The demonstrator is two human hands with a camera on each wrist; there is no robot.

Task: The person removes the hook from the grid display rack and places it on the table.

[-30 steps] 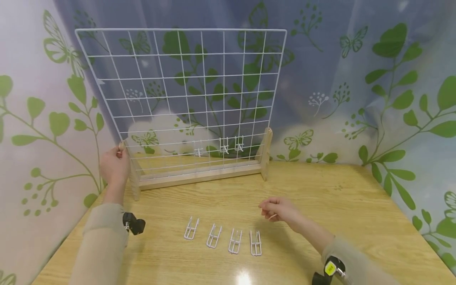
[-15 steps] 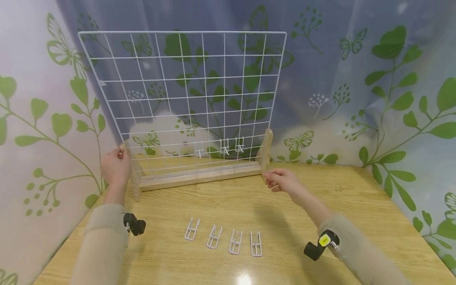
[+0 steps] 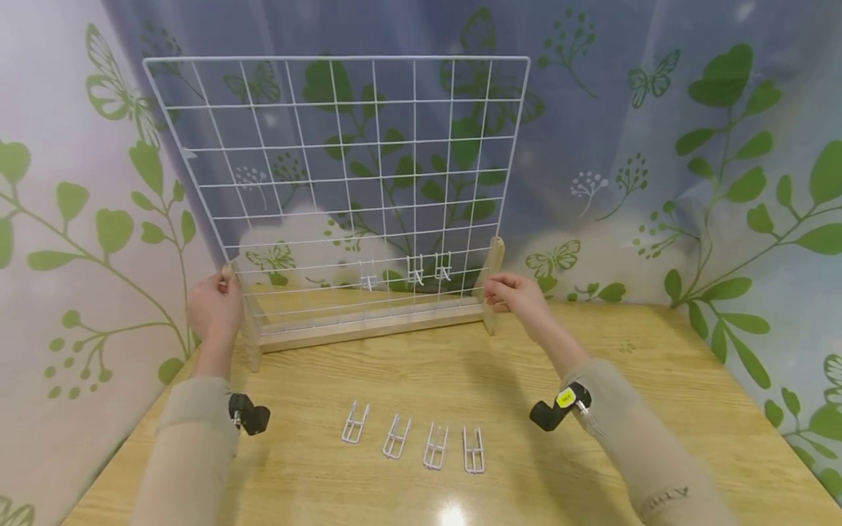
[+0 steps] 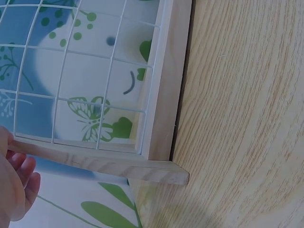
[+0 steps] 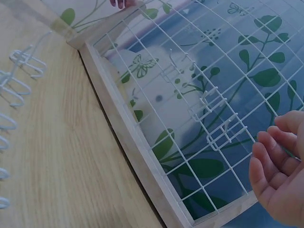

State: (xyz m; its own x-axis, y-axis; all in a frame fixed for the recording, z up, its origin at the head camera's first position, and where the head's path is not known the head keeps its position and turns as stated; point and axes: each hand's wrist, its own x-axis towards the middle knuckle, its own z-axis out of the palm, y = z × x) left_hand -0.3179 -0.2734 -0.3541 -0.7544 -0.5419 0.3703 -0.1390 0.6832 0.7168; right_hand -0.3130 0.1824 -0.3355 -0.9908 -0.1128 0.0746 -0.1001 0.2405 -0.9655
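Observation:
A white wire grid panel (image 3: 335,58) stands upright in a wooden base (image 3: 371,330). My left hand (image 3: 215,307) pinches the top of the left wooden post (image 3: 251,347); in the left wrist view its fingertips meet the end of that post (image 4: 104,164). My right hand (image 3: 521,298) is beside the right wooden post (image 3: 495,256), fingers loosely curled with nothing in them. Whether it touches the post is unclear. In the right wrist view the right hand (image 5: 282,166) is near the grid's edge. Three white wire hooks (image 3: 414,272) hang low on the grid.
Several more white wire hooks (image 3: 395,437) lie in a row on the wooden table (image 3: 316,482), in front of the stand. A patterned curtain (image 3: 605,146) with green leaves and butterflies rises behind the table and along its sides.
My right hand has moved up and away from me, from above the table near the loose hooks to beside the right post. The left hand stays at the left post.

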